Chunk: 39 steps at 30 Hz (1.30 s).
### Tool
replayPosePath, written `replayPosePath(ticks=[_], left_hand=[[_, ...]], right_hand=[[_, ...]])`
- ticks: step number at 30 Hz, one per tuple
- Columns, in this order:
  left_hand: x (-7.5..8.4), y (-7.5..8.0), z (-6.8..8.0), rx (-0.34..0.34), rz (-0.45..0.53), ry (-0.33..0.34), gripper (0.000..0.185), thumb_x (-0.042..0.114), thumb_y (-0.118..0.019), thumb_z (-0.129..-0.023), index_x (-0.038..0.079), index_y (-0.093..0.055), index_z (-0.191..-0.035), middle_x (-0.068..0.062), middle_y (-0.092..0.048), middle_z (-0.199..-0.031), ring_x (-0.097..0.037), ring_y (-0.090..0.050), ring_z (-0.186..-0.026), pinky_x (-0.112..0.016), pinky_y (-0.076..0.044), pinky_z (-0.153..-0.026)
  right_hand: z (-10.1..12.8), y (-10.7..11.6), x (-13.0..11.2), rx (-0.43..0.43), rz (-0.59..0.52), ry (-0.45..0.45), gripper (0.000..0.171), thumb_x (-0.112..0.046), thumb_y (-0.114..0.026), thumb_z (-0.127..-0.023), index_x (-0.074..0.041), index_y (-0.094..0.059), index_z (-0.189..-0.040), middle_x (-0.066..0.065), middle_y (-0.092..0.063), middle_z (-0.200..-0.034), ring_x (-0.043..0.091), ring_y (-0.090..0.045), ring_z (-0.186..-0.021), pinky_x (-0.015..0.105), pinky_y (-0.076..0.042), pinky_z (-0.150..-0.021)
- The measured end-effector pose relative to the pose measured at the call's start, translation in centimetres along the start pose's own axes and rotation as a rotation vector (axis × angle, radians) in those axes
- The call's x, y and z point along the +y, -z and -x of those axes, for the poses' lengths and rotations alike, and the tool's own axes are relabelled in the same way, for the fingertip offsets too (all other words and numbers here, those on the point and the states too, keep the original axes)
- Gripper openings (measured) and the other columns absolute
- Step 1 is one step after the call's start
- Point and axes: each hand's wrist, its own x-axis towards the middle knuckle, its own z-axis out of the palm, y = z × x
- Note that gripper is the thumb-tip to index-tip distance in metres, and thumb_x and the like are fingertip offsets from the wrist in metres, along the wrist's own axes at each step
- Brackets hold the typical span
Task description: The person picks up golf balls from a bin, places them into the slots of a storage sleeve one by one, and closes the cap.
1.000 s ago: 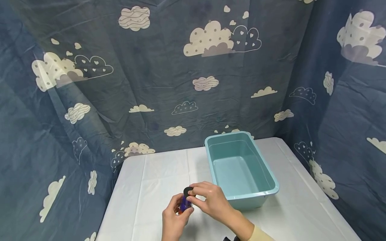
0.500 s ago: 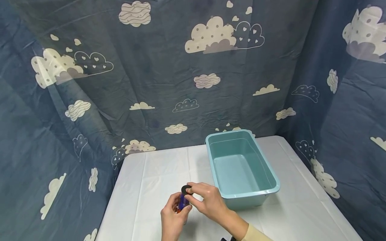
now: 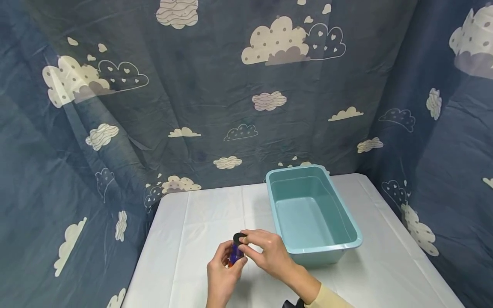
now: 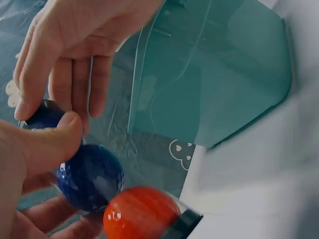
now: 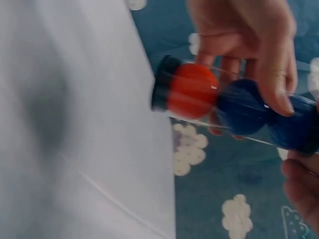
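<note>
A clear tube [image 3: 235,253] with blue balls and an orange ball inside stands upright over the near part of the white table [image 3: 200,222]. My left hand [image 3: 222,273] grips the tube's lower body. My right hand [image 3: 265,252] pinches the black cap [image 3: 239,238] on the tube's top. In the left wrist view my thumb lies on a blue ball [image 4: 89,177], the orange ball [image 4: 142,214] is below it, and the right hand's fingers [image 4: 75,64] come down from above. The right wrist view shows the orange ball [image 5: 192,89] next to the black bottom end [image 5: 160,82].
An empty teal plastic bin [image 3: 313,214] stands on the table just right of and behind my hands. Blue cloth with a cloud print [image 3: 231,85] hangs behind the table and along both sides. The table's left half lies bare.
Both hands and the tube have drifted slightly up in the head view. The grips look the same: left hand on the tube, right fingers on the black cap.
</note>
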Motion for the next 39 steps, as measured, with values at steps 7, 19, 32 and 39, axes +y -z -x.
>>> replayPosePath(ticks=[7,19,32,39], left_hand=[[0.7,-0.6,-1.0,-0.062,-0.029,-0.09,0.053,0.011,-0.089,-0.075,0.025,-0.062,-0.119,0.006,-0.07,-0.104,-0.014,-0.069,-0.097,-0.04,-0.056,-0.087],[0.2,1.3,-7.0,-0.002,0.003,-0.129,0.054,0.01,-0.082,-0.082,0.014,-0.056,-0.129,-0.006,-0.067,-0.115,-0.025,-0.065,-0.108,-0.053,-0.052,-0.092],[-5.0,0.7,-12.4,0.031,0.105,-0.001,0.052,0.006,-0.081,-0.084,0.012,-0.059,-0.13,-0.015,-0.062,-0.121,-0.034,-0.061,-0.115,-0.052,-0.049,-0.097],[-8.2,0.0,-13.5,0.073,0.037,0.042,0.052,0.0,-0.08,-0.081,0.005,-0.058,-0.128,-0.021,-0.063,-0.125,-0.042,-0.058,-0.122,-0.057,-0.046,-0.099]], right_hand=[[-0.5,1.9,-0.1,-0.048,-0.01,-0.04,0.026,-0.023,-0.079,-0.089,-0.02,-0.072,-0.114,-0.01,-0.07,-0.115,0.006,-0.066,-0.103,0.023,-0.053,-0.086],[-1.2,6.9,2.5,-0.118,0.148,-0.207,0.037,-0.027,-0.073,-0.094,-0.025,-0.067,-0.131,-0.012,-0.065,-0.126,0.011,-0.062,-0.117,0.039,-0.054,-0.088],[0.1,9.9,5.5,-0.179,0.25,-0.334,0.036,-0.023,-0.075,-0.092,-0.022,-0.068,-0.128,-0.008,-0.064,-0.128,0.017,-0.058,-0.12,0.043,-0.051,-0.093],[0.4,10.2,6.0,-0.21,0.28,-0.386,0.035,-0.024,-0.075,-0.092,-0.023,-0.069,-0.126,-0.006,-0.063,-0.126,0.019,-0.058,-0.119,0.045,-0.051,-0.092]])
